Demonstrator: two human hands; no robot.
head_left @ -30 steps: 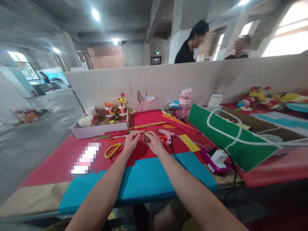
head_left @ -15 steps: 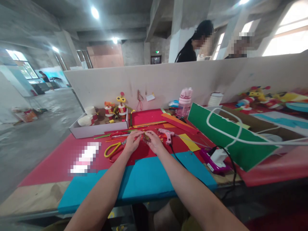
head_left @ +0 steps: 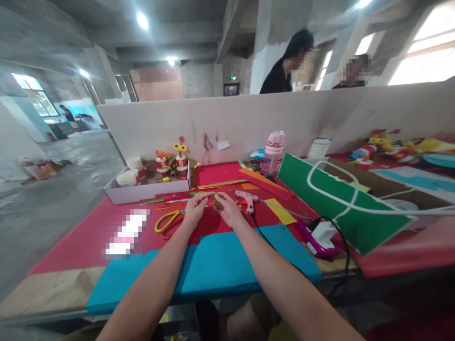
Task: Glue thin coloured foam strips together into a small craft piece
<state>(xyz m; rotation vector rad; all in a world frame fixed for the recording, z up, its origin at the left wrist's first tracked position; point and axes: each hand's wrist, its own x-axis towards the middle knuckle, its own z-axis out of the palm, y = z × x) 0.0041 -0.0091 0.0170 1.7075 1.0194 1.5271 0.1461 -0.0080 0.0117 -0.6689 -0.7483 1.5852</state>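
A small yellow-and-dark-green folded paper strip [head_left: 215, 199], pleated like a spring, is between my two hands above the red table cover. My right hand [head_left: 227, 208] pinches it, fingers closed around its right side. My left hand [head_left: 196, 208] is closed too, its fingertips meeting the strip's upper end. Fingers hide part of the strip. A pink glue gun [head_left: 248, 199] lies just right of my right hand. Yellow-handled scissors [head_left: 168, 220] lie to the left of my left hand.
A white box [head_left: 149, 190] with paper cups and cup figures stands at the back left. A pink bottle [head_left: 273, 150] stands behind orange strips [head_left: 265, 182]. On the right are a green board [head_left: 330, 201], a purple power strip [head_left: 318, 241] and cables. A blue pad [head_left: 213, 270] covers the front edge.
My fingers have shifted slightly, and more of the pleated strip shows between them. The view has moved a little; things on the table stay in place.
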